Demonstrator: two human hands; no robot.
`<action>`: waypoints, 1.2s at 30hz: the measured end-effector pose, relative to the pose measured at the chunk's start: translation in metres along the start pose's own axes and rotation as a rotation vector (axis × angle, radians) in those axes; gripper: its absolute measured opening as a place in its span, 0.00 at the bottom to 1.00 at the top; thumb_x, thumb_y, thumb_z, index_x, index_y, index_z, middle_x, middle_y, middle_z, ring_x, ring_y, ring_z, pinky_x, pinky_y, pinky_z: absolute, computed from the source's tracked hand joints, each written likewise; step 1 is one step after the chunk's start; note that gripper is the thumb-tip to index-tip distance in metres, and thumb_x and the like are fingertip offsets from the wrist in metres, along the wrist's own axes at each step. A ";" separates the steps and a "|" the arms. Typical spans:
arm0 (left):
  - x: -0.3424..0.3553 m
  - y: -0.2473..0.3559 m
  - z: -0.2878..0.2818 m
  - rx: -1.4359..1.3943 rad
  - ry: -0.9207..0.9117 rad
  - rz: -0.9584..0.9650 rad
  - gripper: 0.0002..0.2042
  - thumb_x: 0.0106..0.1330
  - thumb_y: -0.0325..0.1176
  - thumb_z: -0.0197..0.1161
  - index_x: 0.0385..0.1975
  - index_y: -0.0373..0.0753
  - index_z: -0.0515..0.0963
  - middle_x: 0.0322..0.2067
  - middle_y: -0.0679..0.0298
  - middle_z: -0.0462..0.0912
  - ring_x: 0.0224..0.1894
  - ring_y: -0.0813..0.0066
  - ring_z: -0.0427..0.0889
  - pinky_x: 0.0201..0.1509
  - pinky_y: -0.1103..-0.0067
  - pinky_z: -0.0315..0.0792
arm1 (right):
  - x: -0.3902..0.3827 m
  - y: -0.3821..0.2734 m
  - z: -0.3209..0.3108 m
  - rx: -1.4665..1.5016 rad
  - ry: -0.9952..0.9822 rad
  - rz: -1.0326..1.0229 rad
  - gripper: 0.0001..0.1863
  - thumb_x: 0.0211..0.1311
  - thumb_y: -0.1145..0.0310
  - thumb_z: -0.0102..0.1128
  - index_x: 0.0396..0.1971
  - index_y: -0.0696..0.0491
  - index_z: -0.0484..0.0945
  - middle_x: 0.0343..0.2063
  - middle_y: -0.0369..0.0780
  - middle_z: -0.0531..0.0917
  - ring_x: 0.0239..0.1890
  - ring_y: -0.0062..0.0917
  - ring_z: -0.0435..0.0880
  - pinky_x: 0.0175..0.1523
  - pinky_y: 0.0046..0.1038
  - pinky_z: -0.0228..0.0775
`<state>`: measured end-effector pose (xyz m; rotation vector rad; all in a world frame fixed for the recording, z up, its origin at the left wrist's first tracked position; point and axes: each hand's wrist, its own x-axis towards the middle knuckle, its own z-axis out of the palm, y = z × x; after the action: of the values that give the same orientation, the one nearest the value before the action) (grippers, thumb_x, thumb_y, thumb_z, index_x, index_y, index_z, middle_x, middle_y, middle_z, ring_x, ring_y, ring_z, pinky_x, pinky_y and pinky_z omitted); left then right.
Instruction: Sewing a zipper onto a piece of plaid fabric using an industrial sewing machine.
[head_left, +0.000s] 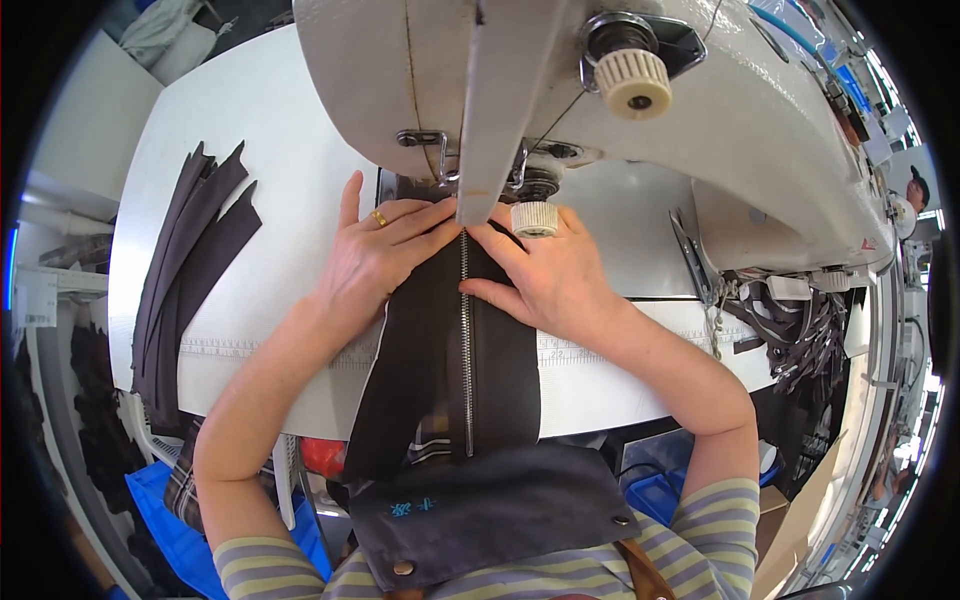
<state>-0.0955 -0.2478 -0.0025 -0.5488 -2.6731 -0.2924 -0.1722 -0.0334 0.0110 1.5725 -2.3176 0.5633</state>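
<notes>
My left hand (385, 250) rests on dark fabric (395, 400) under the white sewing machine (740, 120), its fingers stretched toward the presser area and the little finger raised. A metal zipper (466, 370) runs lengthwise down the fabric. My right hand (545, 270) lies just right of it, fingers apart, the thumb on the fabric beside the zipper and the index reaching toward the top. Both hands' fingertips press near the zipper's upper end, where the machine partly hides them. The needle is hidden from view.
Dark fabric strips (185, 270) lie on the white table (230, 120) at left. Scissors (690, 255) and tangled zipper pieces (785, 330) sit at right. A printed ruler (250, 345) crosses the front edge. A blue bin (170, 505) is below left. Another person's head (915, 190) shows far right.
</notes>
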 end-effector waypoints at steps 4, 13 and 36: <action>0.001 0.002 -0.003 -0.058 0.000 -0.026 0.19 0.55 0.28 0.58 0.49 0.46 0.80 0.53 0.71 0.78 0.52 0.73 0.77 0.68 0.45 0.48 | -0.001 0.000 0.001 0.009 0.010 -0.003 0.23 0.48 0.51 0.70 0.38 0.53 0.78 0.44 0.39 0.77 0.45 0.31 0.74 0.45 0.31 0.67; -0.001 0.009 -0.007 -0.064 -0.021 -0.072 0.20 0.56 0.26 0.57 0.50 0.47 0.79 0.54 0.66 0.76 0.56 0.70 0.75 0.68 0.43 0.46 | -0.001 0.001 0.003 -0.016 0.007 -0.012 0.23 0.48 0.51 0.70 0.38 0.53 0.78 0.38 0.39 0.77 0.45 0.32 0.75 0.45 0.31 0.68; -0.005 0.014 -0.010 -0.011 -0.074 -0.112 0.23 0.56 0.26 0.59 0.54 0.51 0.77 0.57 0.64 0.76 0.59 0.67 0.72 0.67 0.41 0.44 | -0.004 0.006 0.002 0.014 -0.095 0.035 0.37 0.54 0.45 0.64 0.54 0.60 0.70 0.50 0.48 0.76 0.56 0.42 0.72 0.55 0.43 0.66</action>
<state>-0.0819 -0.2399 0.0058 -0.4212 -2.7811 -0.3242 -0.1760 -0.0294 0.0063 1.6006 -2.4201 0.5253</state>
